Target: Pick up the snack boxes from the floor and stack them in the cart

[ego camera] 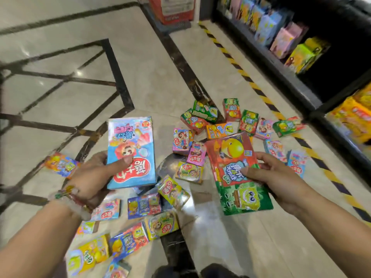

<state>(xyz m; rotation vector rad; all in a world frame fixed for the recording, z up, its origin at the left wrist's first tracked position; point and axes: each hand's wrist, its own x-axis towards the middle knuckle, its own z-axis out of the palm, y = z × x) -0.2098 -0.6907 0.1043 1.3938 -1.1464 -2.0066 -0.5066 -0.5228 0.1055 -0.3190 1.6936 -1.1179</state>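
At the bottom edge, two dark shoe tips (192,271) stand on the marble floor (251,247). Just beyond them, small snack boxes (160,224) lie scattered flat on the floor, touching or overlapping in places.

The left hand (90,177), with a beaded bracelet (72,199) at the wrist, grips a blue box (131,151); the thumb presses on the printed front and the fingers curl behind the left edge. The box is held above the floor, front face up, with its long axis running away from the person.

The right hand (275,177) grips a red and green box (236,173) at its right edge, thumb on the front face. This box is also clear of the floor, and its long axis runs away from the person, tilted slightly left at the far end.

Further out, more small boxes (230,121) lie in a loose cluster between and beyond both held boxes. A yellow-and-black striped line (247,77) runs along the floor beside a dark shelf unit (281,71) at right, which holds rows of upright boxes (281,35). A red carton (172,9) stands at the far top.
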